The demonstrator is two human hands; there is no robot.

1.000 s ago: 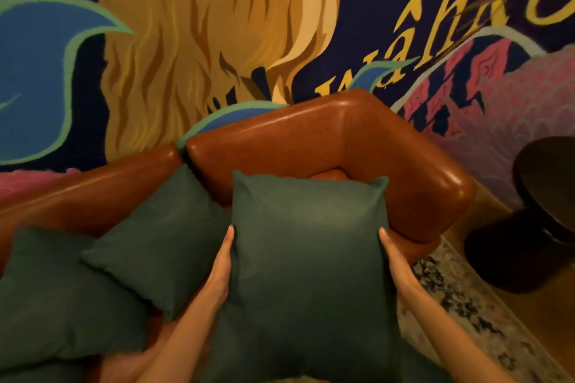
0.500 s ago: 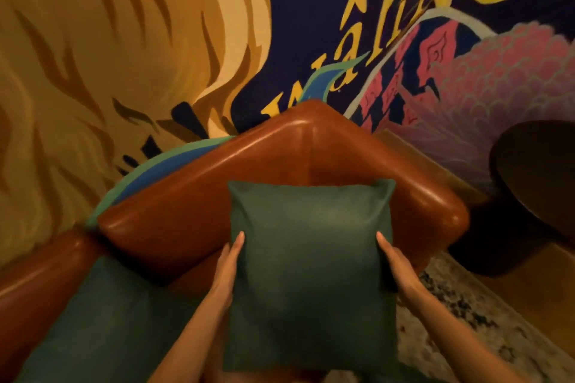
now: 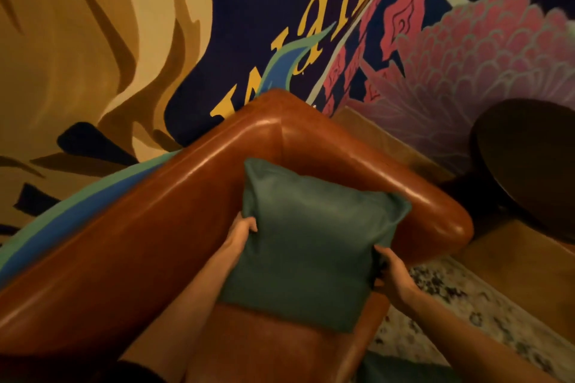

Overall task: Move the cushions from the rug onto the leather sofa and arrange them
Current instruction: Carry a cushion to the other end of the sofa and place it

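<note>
Cushion (image 3: 311,246) in the head view, a green one, sits in the corner of the leather sofa (image 3: 155,242) with its lower edge down on the seat and its face leaning back toward the bend where backrest meets armrest. It is skewed rather than square to that corner: the top edge slopes from a high corner at 11 o'clock down to a lower one at 2 o'clock. The left hand (image 3: 241,232) grips the cushion's 9 o'clock edge, high up and closer to the backrest. The right hand (image 3: 393,277) pinches the 4 o'clock edge, lower and closer to the armrest. The hands are set apart with the cushion clamped between them. As I judge it, squaring it up means turning it anticlockwise and pushing toward 12 o'clock, the right hand lifting its side. At 4 o'clock lies the patterned rug (image 3: 466,305), with a dark side table (image 3: 529,171) at 2 o'clock and the painted wall (image 3: 93,40) behind. A green patch (image 3: 404,370) at 6 o'clock may be another cushion; I cannot tell.
</note>
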